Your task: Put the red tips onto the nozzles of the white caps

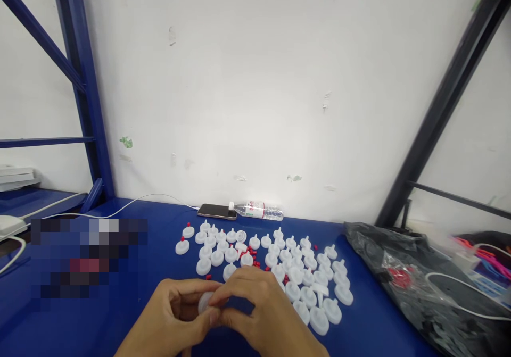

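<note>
A person sits or stands at a blue table (131, 309), both bare hands together near its front edge. Between their fingers is a small, pale, round cap (204, 302), raised above the table and partly covered by the fingertips. The left hand (175, 314) is curled, its thumb and bent fingers gripping the cap from the left. The right hand (255, 304) arches over from the other side, thumb and forefinger drawn in to pinch at the cap's right side; the two thumbs meet just below it. I cannot tell whether a smaller piece is hidden between the right fingertips.

Just beyond and to the right of the hands, dozens of white caps (319, 321) lie scattered, most of them flat on their wide base with a thin spout pointing up. Small red tips (256, 265) lie loose among them, mainly in the middle. At the far left of the spread, two capped pieces (182, 247) have a red tip seated on the spout.

Behind these, near the wall (255, 107), a dark phone (217, 212) lies flat with a white cable (136, 199) running left from it. A clear bottle (259, 210) lies on its side, its neck by the phone. At the right, a crumpled black bag (383, 282) carries a clear bag of red pieces (399, 277).
</note>
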The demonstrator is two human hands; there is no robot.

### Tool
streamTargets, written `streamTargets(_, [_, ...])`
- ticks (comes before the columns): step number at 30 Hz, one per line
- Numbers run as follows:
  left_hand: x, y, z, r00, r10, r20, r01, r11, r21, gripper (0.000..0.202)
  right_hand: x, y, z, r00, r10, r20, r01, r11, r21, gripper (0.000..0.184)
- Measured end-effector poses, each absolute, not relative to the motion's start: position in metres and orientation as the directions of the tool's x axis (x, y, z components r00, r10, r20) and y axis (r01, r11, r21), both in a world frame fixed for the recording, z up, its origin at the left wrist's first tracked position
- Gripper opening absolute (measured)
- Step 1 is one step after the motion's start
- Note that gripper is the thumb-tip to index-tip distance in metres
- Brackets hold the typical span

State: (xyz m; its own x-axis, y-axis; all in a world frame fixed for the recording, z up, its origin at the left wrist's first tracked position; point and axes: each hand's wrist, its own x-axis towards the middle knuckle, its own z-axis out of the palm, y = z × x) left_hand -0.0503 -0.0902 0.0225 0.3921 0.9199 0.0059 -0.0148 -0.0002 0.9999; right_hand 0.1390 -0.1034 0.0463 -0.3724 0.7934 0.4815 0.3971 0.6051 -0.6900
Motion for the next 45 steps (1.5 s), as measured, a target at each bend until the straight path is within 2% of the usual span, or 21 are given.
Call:
streamTargets(3, [-0.052, -0.085, 0.019, 0.386, 0.922, 0.026, -0.001, -0.028, 1.0, 0.042, 0.14, -0.104, 0.046, -0.372, 0.793, 0.482, 0.42, 0.607, -0.675, 0.018])
streamTargets(6, [-0.061, -0.071, 0.01, 0.35, 0.934, 0.075, 0.034, -0.093, 0.995, 0.045, 0.141, -0.103, 0.044, -0.339, 0.83, 0.443, 0.514, 0.558, -0.652, 0.024])
streamTargets(9, [-0.081, -0.054, 0.002, 0.236, 0.968, 0.087, 0.24, -0.145, 0.96, 0.051, 0.143, -0.1, 0.04, -0.298, 0.853, 0.429, 0.673, 0.506, -0.539, 0.026])
streamTargets(12, [-0.105, -0.039, -0.002, 0.076, 0.971, 0.228, 0.567, -0.23, 0.791, 0.047, 0.146, -0.097, 0.036, -0.301, 0.858, 0.416, 0.773, 0.475, -0.42, 0.036])
streamTargets(14, [-0.118, -0.032, -0.002, 0.099, 0.943, 0.317, 0.712, -0.29, 0.64, 0.041, 0.146, -0.096, 0.035, -0.332, 0.865, 0.376, 0.792, 0.473, -0.388, 0.039])
streamTargets(15, [-0.122, -0.029, -0.001, 0.115, 0.939, 0.325, 0.737, -0.3, 0.606, 0.04, 0.146, -0.096, 0.035, -0.351, 0.866, 0.355, 0.791, 0.477, -0.383, 0.039])
streamTargets(20, [-0.132, -0.021, 0.001, 0.157, 0.942, 0.298, 0.778, -0.303, 0.55, 0.038, 0.146, -0.097, 0.034, -0.379, 0.865, 0.328, 0.781, 0.489, -0.388, 0.041])
streamTargets(24, [-0.136, -0.016, -0.004, 0.129, 0.937, 0.324, 0.805, -0.29, 0.518, 0.041, 0.147, -0.096, 0.033, -0.354, 0.862, 0.363, 0.788, 0.484, -0.382, 0.043])
streamTargets(27, [-0.136, -0.014, -0.007, 0.091, 0.926, 0.367, 0.826, -0.276, 0.492, 0.047, 0.148, -0.098, 0.038, -0.271, 0.882, 0.385, 0.798, 0.43, -0.422, 0.025])
streamTargets(29, [-0.133, -0.017, -0.006, 0.065, 0.911, 0.406, 0.84, -0.27, 0.471, 0.048, 0.148, -0.101, 0.041, -0.247, 0.905, 0.346, 0.799, 0.392, -0.456, 0.011])
streamTargets(30, [-0.13, -0.019, -0.005, 0.058, 0.901, 0.429, 0.844, -0.273, 0.461, 0.046, 0.148, -0.103, 0.042, -0.249, 0.916, 0.315, 0.803, 0.377, -0.462, 0.01])
streamTargets(34, [-0.116, -0.031, 0.001, 0.084, 0.852, 0.516, 0.846, -0.335, 0.415, 0.038, 0.147, -0.101, 0.04, -0.277, 0.937, 0.213, 0.854, 0.342, -0.393, 0.02])
streamTargets(38, [-0.102, -0.04, 0.0, 0.144, 0.788, 0.599, 0.843, -0.415, 0.343, 0.032, 0.145, -0.091, 0.028, -0.309, 0.929, 0.203, 0.858, 0.365, -0.362, 0.022])
streamTargets(42, [-0.096, -0.042, -0.003, 0.24, 0.788, 0.566, 0.819, -0.478, 0.318, 0.03, 0.142, -0.089, 0.024, -0.35, 0.916, 0.196, 0.84, 0.399, -0.367, 0.025])
streamTargets(45, [-0.095, -0.044, -0.005, 0.307, 0.789, 0.532, 0.796, -0.519, 0.311, 0.031, 0.141, -0.095, 0.03, -0.291, 0.943, 0.161, 0.873, 0.331, -0.357, 0.029])
